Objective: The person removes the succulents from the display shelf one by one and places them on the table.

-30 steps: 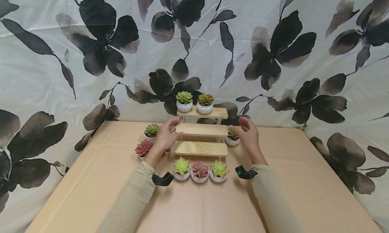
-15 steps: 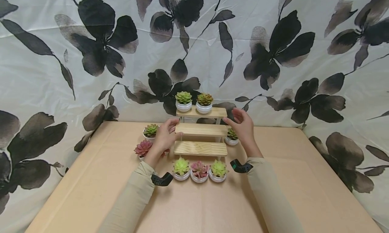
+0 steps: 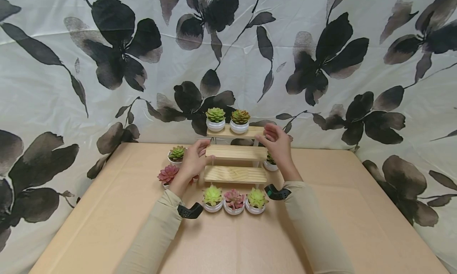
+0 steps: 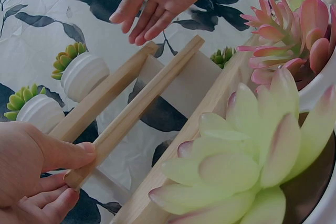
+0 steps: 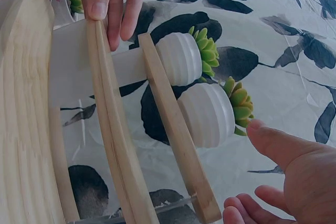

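Note:
A three-tier wooden display stand [image 3: 235, 174] with clear side panels stands in the middle of the table. My left hand [image 3: 194, 159] pinches the left end of its middle shelf [image 4: 136, 111], thumb above and fingers below, as the left wrist view shows. Fingers spread and holding nothing, my right hand [image 5: 299, 177] hovers at the right end of the top shelf [image 5: 178, 129]. On that shelf two potted succulents, a green one [image 3: 216, 119] and a yellow-brown one [image 3: 240, 121], sit side by side in white pots. The middle and bottom shelves bear no pots.
Before the stand, a pink succulent [image 3: 234, 201] sits between two light green succulents [image 3: 213, 196]. To the left are a green succulent [image 3: 177, 153] and a pink-red one [image 3: 168, 174]. Another green succulent [image 3: 270, 163] is partly behind my right hand. Floral cloth [image 3: 250, 63] hangs behind the table.
My right hand has moved left and up from beside the right-hand pot to the top shelf's right end. My left hand and the stand have stayed in place.

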`<state>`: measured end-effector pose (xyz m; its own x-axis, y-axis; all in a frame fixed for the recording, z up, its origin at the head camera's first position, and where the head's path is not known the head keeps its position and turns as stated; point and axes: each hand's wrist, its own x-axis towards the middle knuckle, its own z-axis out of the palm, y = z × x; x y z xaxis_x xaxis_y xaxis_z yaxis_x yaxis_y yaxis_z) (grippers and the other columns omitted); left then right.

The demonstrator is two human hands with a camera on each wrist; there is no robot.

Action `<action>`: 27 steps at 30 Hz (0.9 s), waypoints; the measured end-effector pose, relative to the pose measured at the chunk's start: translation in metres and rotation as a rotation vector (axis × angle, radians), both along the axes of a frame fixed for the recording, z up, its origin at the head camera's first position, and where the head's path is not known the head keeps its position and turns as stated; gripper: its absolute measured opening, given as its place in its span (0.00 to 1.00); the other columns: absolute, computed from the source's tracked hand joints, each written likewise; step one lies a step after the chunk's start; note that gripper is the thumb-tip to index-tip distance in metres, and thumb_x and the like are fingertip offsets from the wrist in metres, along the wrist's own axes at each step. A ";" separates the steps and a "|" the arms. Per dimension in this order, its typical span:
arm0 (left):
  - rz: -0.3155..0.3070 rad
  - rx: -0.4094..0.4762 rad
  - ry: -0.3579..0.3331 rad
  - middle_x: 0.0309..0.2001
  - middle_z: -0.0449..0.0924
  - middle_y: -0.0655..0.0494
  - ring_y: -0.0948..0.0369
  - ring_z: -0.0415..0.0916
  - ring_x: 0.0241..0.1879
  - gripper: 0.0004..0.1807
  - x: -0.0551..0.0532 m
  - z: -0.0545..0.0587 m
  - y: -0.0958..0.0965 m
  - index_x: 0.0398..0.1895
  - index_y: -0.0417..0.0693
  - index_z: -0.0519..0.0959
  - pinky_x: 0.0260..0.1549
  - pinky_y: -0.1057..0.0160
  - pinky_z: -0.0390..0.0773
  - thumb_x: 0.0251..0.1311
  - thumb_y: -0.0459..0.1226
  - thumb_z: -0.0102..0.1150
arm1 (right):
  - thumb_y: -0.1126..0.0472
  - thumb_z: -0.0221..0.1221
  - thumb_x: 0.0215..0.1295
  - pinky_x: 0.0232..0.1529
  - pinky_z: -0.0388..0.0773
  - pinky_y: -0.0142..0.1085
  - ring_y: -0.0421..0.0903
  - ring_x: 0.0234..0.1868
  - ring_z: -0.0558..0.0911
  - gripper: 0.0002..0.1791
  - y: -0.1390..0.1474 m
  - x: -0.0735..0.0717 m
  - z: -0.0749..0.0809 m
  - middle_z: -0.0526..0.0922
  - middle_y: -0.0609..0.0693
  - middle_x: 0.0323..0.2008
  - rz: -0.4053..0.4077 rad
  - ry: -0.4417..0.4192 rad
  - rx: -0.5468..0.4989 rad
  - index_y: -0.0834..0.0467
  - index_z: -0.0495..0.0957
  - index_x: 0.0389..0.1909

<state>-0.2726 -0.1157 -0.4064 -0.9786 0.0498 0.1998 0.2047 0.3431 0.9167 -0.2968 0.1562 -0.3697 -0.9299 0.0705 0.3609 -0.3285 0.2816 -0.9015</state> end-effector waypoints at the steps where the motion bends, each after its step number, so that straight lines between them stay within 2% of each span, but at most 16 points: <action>1: 0.001 -0.001 -0.001 0.65 0.71 0.41 0.52 0.68 0.67 0.29 0.000 0.000 0.000 0.62 0.42 0.70 0.67 0.59 0.70 0.55 0.29 0.65 | 0.56 0.69 0.56 0.65 0.76 0.39 0.53 0.61 0.76 0.33 -0.001 0.000 0.001 0.76 0.60 0.60 0.001 -0.002 0.002 0.61 0.71 0.62; 7: 0.003 -0.006 0.000 0.65 0.71 0.42 0.53 0.68 0.67 0.28 0.002 0.001 -0.002 0.61 0.43 0.70 0.67 0.59 0.70 0.56 0.29 0.65 | 0.58 0.68 0.57 0.65 0.75 0.40 0.54 0.61 0.76 0.32 -0.010 0.002 0.005 0.74 0.62 0.60 0.032 0.000 0.021 0.62 0.70 0.62; 13: -0.004 0.000 0.006 0.64 0.71 0.42 0.53 0.68 0.67 0.28 0.003 0.002 -0.003 0.61 0.43 0.70 0.67 0.60 0.70 0.55 0.28 0.65 | 0.58 0.69 0.57 0.63 0.77 0.40 0.54 0.59 0.77 0.32 -0.019 0.003 0.009 0.76 0.63 0.58 0.021 0.007 0.060 0.63 0.71 0.61; 21: -0.020 0.001 0.019 0.64 0.71 0.41 0.52 0.68 0.67 0.29 0.004 0.002 -0.004 0.61 0.41 0.70 0.67 0.59 0.71 0.55 0.27 0.65 | 0.54 0.69 0.56 0.65 0.75 0.41 0.53 0.60 0.76 0.33 -0.029 -0.002 0.011 0.77 0.59 0.58 -0.002 -0.032 0.122 0.62 0.72 0.61; 27: -0.023 -0.003 0.012 0.65 0.71 0.40 0.51 0.68 0.67 0.29 0.006 0.002 -0.005 0.61 0.42 0.70 0.67 0.58 0.71 0.55 0.28 0.65 | 0.53 0.70 0.55 0.65 0.75 0.42 0.53 0.60 0.76 0.35 -0.034 -0.006 0.014 0.77 0.60 0.59 -0.004 -0.060 0.145 0.63 0.72 0.61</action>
<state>-0.2665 -0.1203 -0.4040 -0.9747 0.0731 0.2111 0.2233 0.3406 0.9133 -0.3023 0.1225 -0.3561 -0.9500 0.0255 0.3113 -0.2738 0.4115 -0.8693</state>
